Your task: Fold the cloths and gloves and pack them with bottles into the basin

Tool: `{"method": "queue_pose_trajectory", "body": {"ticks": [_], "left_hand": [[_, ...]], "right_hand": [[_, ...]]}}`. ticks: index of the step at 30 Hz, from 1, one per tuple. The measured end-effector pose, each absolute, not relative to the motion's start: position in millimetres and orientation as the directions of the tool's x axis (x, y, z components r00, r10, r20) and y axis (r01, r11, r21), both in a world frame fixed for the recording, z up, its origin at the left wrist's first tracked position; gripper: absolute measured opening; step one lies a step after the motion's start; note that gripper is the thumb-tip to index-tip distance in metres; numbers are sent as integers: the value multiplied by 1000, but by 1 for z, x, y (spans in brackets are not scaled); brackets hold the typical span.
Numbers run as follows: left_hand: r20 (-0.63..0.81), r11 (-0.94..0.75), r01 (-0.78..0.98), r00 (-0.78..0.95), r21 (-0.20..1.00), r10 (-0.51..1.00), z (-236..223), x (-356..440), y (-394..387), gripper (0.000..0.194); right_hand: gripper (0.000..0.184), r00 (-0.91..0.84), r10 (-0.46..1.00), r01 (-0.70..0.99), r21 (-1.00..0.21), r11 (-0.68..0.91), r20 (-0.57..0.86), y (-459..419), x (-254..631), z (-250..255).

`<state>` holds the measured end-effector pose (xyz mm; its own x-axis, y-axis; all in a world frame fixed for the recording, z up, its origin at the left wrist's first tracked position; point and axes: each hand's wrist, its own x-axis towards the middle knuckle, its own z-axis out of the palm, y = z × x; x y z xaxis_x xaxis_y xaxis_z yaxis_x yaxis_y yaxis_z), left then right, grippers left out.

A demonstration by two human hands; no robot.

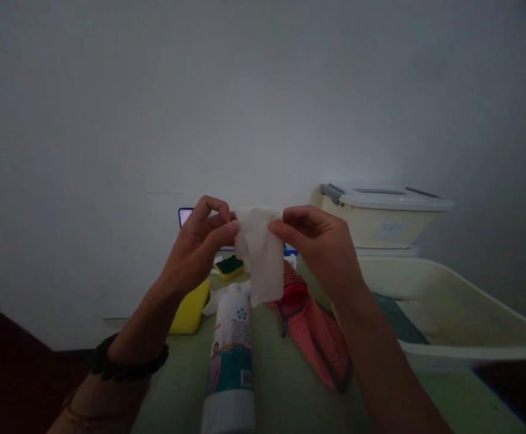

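Note:
A thin white sheet (265, 256) hangs in front of me, folded over in part; I cannot tell whether it is paper or cloth. My left hand (204, 241) pinches its upper left edge between thumb and fingers. At the upper right corner, the thumb and index finger of my right hand (320, 244) grip it. Below stands a white bottle (230, 367) with a green and white label. Just behind the sheet's lower right lies a red mesh mitt-like item (315, 337) with grey trim.
A yellow block (191, 308) and a yellow-green sponge (229, 267) lie left on the green tabletop (285, 398). A white basin (462, 289) with a grey-green board (399, 316) stands right, before a lidded storage box (380, 220). A screen (184, 216) shows behind my left hand.

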<state>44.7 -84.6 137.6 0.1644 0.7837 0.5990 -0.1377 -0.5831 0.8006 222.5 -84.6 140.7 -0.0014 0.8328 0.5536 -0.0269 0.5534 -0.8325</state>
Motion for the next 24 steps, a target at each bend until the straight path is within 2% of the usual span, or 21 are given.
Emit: {"method": "queue_pose_trajectory", "body": {"ticks": [3,5,13,18,22,24], "left_hand": [[604,-613,36,141,789,785,138,47,-87,16],[596,-607,75,126,791,793,138,49,-88,18],[558,-559,-12,84,829,826,140,51,-87,16],[581,-574,-93,106,814,807,140,51,-88,13],[591,-582,-107,124,806,797,141,51,-88,15],[599,-589,-108,117,801,792,141,52,-87,17]], "right_hand": [[17,5,824,-15,-824,566,566,-84,222,140],[17,10,824,-8,-824,566,566,-85,221,140],[12,-21,806,3,-806,592,591,-87,223,143],[19,4,849,-98,-844,527,529,-86,223,144],[28,-14,877,-182,-864,469,480,-87,222,145],[27,-32,880,-187,-867,461,474,-87,222,145]]}}
